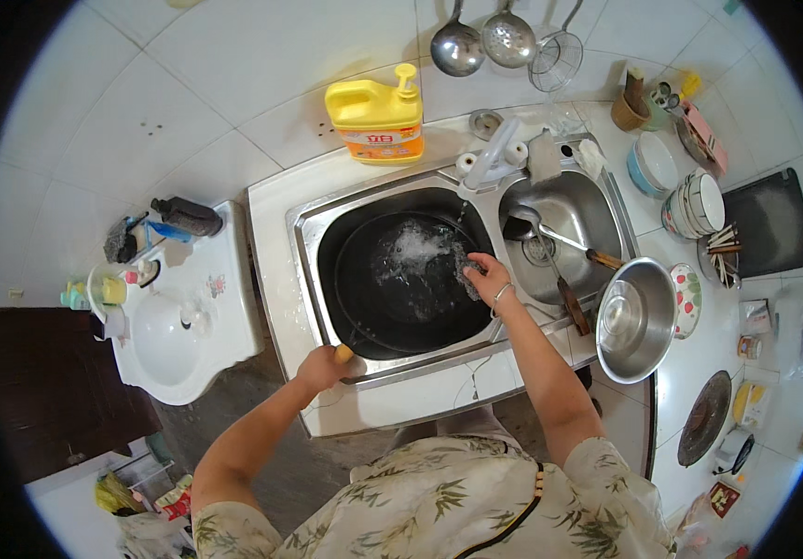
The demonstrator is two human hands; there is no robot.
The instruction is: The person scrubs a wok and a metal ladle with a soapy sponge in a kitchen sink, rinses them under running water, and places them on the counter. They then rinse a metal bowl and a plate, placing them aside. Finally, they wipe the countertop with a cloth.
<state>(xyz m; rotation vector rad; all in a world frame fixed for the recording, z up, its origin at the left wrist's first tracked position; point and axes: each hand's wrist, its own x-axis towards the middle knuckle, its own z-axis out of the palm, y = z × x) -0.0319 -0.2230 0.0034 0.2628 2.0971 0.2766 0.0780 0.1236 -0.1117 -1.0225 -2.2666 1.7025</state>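
A large black wok [355,279] fills the left basin of the steel sink [306,244], with foamy water pooled inside it. Closed around the wok's handle [343,353] at the basin's near-left corner is my left hand [320,369]; only the handle's light tip shows past the fingers. My right hand [489,277], a bracelet on its wrist, grips a grey steel wool scrubber [466,273] against the wok's right inner side. A thin stream of water falls from the white faucet [494,154] into the wok's far right part.
A ladle [550,231] and a wooden-handled spatula [571,303] lie across the right basin. Beside it stands a steel bowl [637,320]. Behind the sink is a yellow detergent jug [376,116]. Stacked bowls [693,207] stand farther right, and a white washbasin [170,345] is at left.
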